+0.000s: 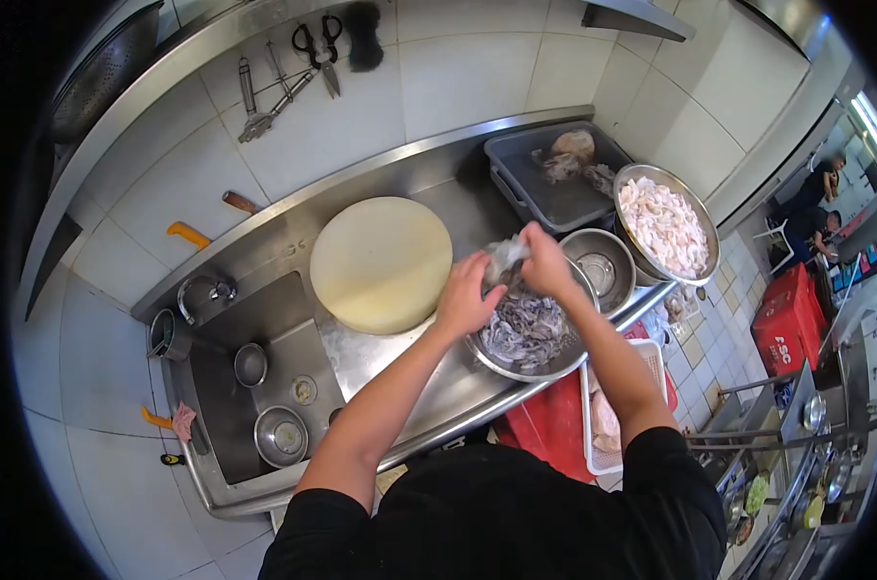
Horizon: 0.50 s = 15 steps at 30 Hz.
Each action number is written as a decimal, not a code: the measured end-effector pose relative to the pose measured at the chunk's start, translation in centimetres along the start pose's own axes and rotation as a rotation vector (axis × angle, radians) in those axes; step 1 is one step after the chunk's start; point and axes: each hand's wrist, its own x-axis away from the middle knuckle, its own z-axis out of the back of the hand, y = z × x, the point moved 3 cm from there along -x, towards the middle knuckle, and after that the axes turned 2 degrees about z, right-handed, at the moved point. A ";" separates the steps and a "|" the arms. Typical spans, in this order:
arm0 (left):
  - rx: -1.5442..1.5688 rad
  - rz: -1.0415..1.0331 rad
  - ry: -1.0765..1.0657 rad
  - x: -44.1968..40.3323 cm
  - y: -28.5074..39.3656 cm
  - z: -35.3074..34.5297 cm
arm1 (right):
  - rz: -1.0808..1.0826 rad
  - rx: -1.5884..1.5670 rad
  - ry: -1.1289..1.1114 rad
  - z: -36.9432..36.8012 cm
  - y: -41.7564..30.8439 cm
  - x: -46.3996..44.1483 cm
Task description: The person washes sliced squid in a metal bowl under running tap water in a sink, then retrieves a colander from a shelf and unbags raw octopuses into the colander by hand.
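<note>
A pale, wet, translucent piece (505, 255) is stretched between my hands above a metal bowl (501, 368). What exactly it is, I cannot make out. My right hand (546, 263) pinches its upper end, fingers closed. My left hand (468, 295) is curled around its lower left side, with the thumb toward the bowl. Grey and purplish wet strips (525, 332) fill much of the bowl below. Just right of it stands a smaller metal bowl (619, 253) with a shiny inside.
A thick round cutting board (381, 256) lies left of my hands, beside a sink basin (216, 387) holding metal bowls. Behind are a grey tub (545, 198) with pale lumps and a large bowl of white strips (662, 224). People (815, 222) are far right.
</note>
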 end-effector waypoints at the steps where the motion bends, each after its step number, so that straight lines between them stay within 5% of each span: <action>1: -0.037 0.002 -0.035 0.4 -0.3 -1.3 | -0.050 0.001 -0.027 -0.8 -0.5 1.9; 6: -0.202 0.057 -0.409 3.6 -3.0 -6.7 | -0.328 -0.050 -0.097 -4.9 1.0 9.8; 9: -0.121 0.292 -0.521 3.7 -3.2 -8.1 | -0.397 -0.205 -0.033 -5.8 2.3 13.1; 12: -0.198 -0.036 -0.514 5.4 -5.5 -10.6 | -0.381 -0.291 -0.021 -6.8 4.1 15.9; 15: -0.235 0.007 -0.523 5.6 -4.8 -10.6 | -0.217 -0.038 0.045 -5.3 2.9 16.9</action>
